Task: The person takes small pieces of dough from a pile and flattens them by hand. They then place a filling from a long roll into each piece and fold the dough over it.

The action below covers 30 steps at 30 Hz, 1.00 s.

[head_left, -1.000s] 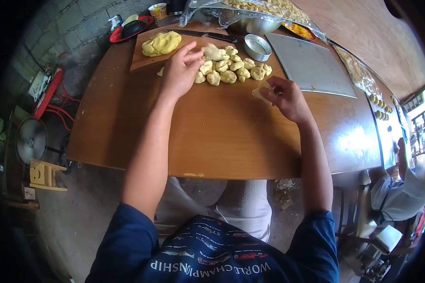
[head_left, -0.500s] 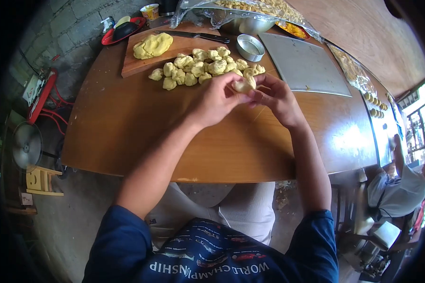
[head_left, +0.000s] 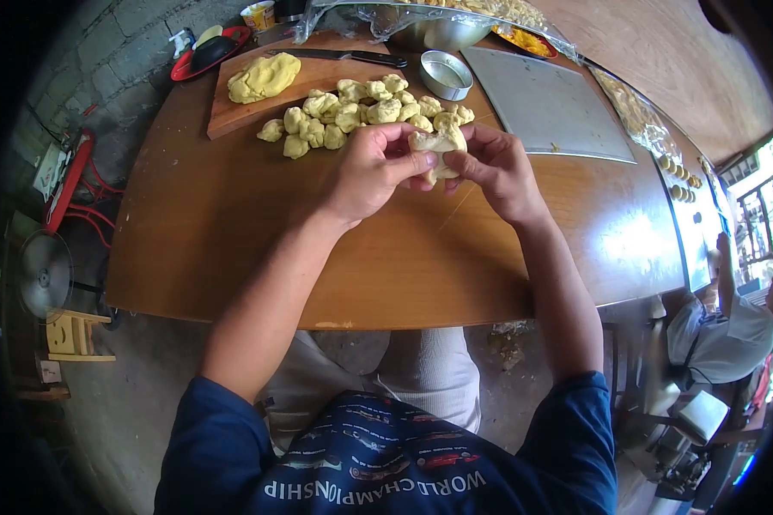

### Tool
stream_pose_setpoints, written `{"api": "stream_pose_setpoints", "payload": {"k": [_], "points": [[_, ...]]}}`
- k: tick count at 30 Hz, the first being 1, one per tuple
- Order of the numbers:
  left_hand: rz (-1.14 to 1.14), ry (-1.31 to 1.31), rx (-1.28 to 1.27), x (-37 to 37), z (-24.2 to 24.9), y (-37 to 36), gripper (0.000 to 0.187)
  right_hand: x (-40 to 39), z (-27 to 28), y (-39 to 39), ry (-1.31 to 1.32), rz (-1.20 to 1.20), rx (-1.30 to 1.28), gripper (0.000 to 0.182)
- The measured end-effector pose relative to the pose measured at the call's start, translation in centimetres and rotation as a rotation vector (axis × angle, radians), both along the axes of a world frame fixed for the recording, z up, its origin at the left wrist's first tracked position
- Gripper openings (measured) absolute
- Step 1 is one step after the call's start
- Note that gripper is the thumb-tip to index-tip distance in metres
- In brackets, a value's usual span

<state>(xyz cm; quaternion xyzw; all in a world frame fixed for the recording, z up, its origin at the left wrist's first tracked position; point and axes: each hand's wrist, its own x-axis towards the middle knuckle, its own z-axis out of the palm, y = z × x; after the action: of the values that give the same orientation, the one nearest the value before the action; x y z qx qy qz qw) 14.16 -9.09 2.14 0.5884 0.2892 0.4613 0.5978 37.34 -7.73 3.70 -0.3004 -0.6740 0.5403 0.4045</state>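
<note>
Between both hands, over the wooden table [head_left: 361, 266], is a pale, flattened piece of dough [head_left: 439, 148]. My left hand [head_left: 376, 168] pinches its left side, thumb on the front face. My right hand [head_left: 497, 168] grips the right side with thumb and fingers. Just behind the hands, several yellowish dough lumps [head_left: 347, 117] lie in a loose pile. A larger smooth yellow dough mass [head_left: 264, 77] rests on the wooden board [head_left: 232, 110], and a black-handled knife [head_left: 352, 56] lies along the board's far part.
A round metal tin [head_left: 446, 75] and a flat metal sheet [head_left: 550, 107] are behind and right of my hands. Farther back are a steel bowl [head_left: 442, 34] and a red dish of orange food [head_left: 526, 41]. A person [head_left: 720, 339] is at the far right; a fan [head_left: 45, 275] stands left.
The dough between my hands has been opened out wider and flatter, its pale face now showing. My view has shifted slightly, and the things on the table appear a little farther left and up.
</note>
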Motion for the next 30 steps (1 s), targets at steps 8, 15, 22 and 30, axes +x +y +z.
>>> {"api": "stream_pose_setpoints", "payload": {"k": [8,15,22,30], "points": [[0.112,0.315,0.206,0.2,0.0,-0.4,0.026,1.0,-0.1,0.5,-0.27,0.003,0.093,0.023],[0.173,0.177,0.087,0.3,-0.5,0.4,0.025,0.0,-0.2,-0.4,0.008,-0.024,0.068,0.042],[0.125,0.005,-0.142,0.3,0.6,-0.4,0.031,-0.9,0.7,-1.3,-0.334,-0.237,0.414,0.049],[0.138,0.117,0.128,0.7,0.3,-0.6,0.034,-0.5,0.2,-1.0,-0.196,-0.18,0.16,0.027]]}}
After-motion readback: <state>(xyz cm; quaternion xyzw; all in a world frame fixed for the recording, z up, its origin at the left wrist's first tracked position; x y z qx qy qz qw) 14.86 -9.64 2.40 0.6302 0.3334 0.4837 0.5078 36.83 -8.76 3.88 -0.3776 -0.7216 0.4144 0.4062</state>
